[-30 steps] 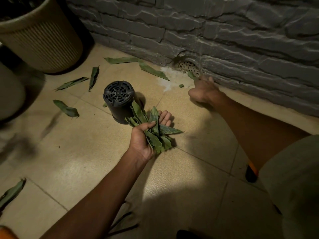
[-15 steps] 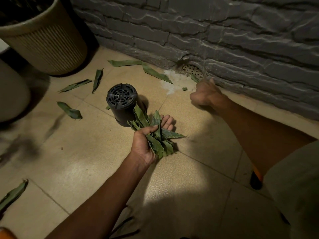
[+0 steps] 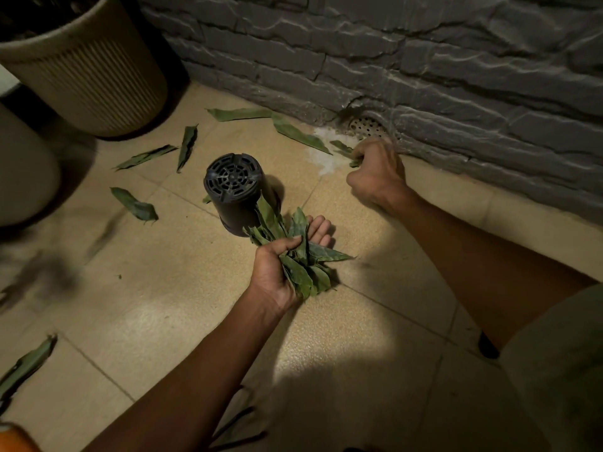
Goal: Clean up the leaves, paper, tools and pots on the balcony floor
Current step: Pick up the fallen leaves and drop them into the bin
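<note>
The right hand [image 3: 375,172] is working at the foot of the grey stone-block wall [image 3: 424,76], its fingers curled round a small green leaf scrap [image 3: 342,147] just beside the round perforated drain grate [image 3: 367,127], where a pale chalky patch [image 3: 323,158] is marking the beige tiled floor [image 3: 163,305]. The left hand [image 3: 280,269] is waiting palm-up near the middle of the floor, thumb clamping a thick bundle of dusty green leaves [image 3: 300,256], with its fingertips [image 3: 321,228] peeking out beyond them.

To do this well, I reckon the right hand wants every bit of that scrap pinched before lifting, since small pieces could drop toward the drain holes. Then it is carrying the catch across to the bundle, and the left thumb needs to ease only slightly to admit it, or the stack may fan out and spill.

Touching the bundle's far end, the black plastic nursery pot [image 3: 236,194] is standing upside down, slotted base up. Loose leaves are waiting beyond: a long leaf by the wall [image 3: 298,135], another long leaf [image 3: 239,113] further left along the wall, a pair of slim leaves [image 3: 187,146] and one broad curled leaf [image 3: 135,203] out toward the ribbed tan basket [image 3: 94,83] in the far left corner, one more leaf at the near left edge [image 3: 27,363]. Plenty left, by the look of it.
</note>
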